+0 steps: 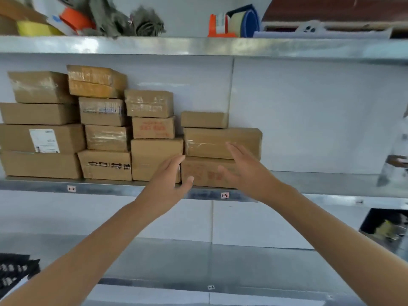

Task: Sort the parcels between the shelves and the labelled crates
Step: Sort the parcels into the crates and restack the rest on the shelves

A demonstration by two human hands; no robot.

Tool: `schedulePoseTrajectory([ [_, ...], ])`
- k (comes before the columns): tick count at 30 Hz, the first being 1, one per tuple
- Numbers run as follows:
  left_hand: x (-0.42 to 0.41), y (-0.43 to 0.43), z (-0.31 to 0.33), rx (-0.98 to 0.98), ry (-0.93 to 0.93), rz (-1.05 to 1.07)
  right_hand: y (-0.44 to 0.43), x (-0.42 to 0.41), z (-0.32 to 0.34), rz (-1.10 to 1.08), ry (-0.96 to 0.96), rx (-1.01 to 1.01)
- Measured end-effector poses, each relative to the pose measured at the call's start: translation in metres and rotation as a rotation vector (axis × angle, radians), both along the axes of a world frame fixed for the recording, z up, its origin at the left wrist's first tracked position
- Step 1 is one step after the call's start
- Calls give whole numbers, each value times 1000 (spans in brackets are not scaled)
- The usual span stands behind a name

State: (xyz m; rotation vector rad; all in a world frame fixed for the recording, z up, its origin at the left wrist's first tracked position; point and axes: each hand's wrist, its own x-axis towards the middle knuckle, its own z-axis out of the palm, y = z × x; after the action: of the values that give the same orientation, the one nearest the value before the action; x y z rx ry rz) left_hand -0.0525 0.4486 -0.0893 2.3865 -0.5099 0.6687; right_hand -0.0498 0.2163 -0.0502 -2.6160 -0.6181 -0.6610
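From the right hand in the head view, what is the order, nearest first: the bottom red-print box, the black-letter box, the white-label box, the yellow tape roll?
1. bottom red-print box, under the right stack, just behind the right hand.
2. black-letter box, bottom row, further left.
3. white-label box, far-left stack.
4. yellow tape roll, top shelf, far left.

Plain brown across the parcels (39, 113); red print on the middle box (153, 128), black characters on the bottom box (106, 165), a white label (44, 140). Silver-grey on the shelf (320, 182), white with red marks on its tag (224, 195). Orange on the tape dispenser (215, 27).
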Motion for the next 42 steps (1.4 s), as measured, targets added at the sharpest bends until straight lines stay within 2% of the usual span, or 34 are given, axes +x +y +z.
schedulePoseTrajectory([
  [5,42,-20,39,-52,-52,102,-15,44,30,13,-60,14],
  [8,61,-30,61,-179,-18,149,-9,70,42,38,-66,59],
  [13,94,-40,82,-294,220,168,1,108,61,22,64,137],
  [17,113,-38,90,-462,298,145,2,128,68,10,203,297],
  [20,118,-42,91,-609,271,109,2,138,68,13,166,306],
  [24,115,-39,91,-812,233,29,-1,137,69,92,96,474],
  [28,87,-35,91,-906,46,29,-6,112,69,244,46,659],
  [33,29,-29,63,-1032,-78,-12,-4,70,42,357,21,832],
  [38,-23,-25,3,-1118,-98,99,9,35,-15,394,82,956],
  [42,-58,-19,-54,-1085,-135,292,27,15,-78,361,121,868],
])
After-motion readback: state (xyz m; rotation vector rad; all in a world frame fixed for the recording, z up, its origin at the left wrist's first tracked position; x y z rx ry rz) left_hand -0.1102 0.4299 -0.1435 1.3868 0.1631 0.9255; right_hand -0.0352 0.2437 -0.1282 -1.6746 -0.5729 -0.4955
